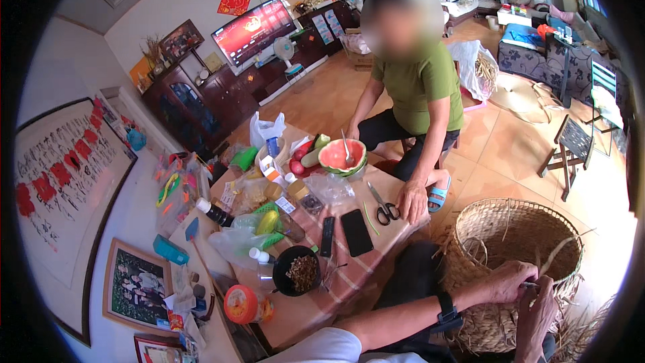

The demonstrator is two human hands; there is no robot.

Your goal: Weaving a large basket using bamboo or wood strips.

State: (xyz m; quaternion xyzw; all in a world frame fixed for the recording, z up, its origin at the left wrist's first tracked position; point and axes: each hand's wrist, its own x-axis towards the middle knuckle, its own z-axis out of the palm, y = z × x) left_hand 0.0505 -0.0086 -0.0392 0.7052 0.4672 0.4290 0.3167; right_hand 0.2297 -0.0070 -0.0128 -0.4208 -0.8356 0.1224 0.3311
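Note:
A large round basket (514, 228) woven from tan straw stands at the lower right, with loose strands sticking out round its rim. My left hand (508, 282), a dark watch on its wrist, lies over the near rim with its fingers pinched. Close against it, my right hand (536, 312) is closed too, fingertips meeting those of the left. Between them is a thin straw strand (555, 251) that rises toward the basket's far side; its lower end is hidden by my fingers. More loose straw (588, 329) lies beside the basket at the right.
Left of me is a table (396, 245) bearing scissors (385, 210), a phone (356, 232), a remote (327, 236), a dark bowl (296, 271), jars and a hollowed watermelon half (342, 156). Across it sits a person in a green shirt (420, 87), one hand near the scissors. A folding stool (568, 154) stands behind the basket.

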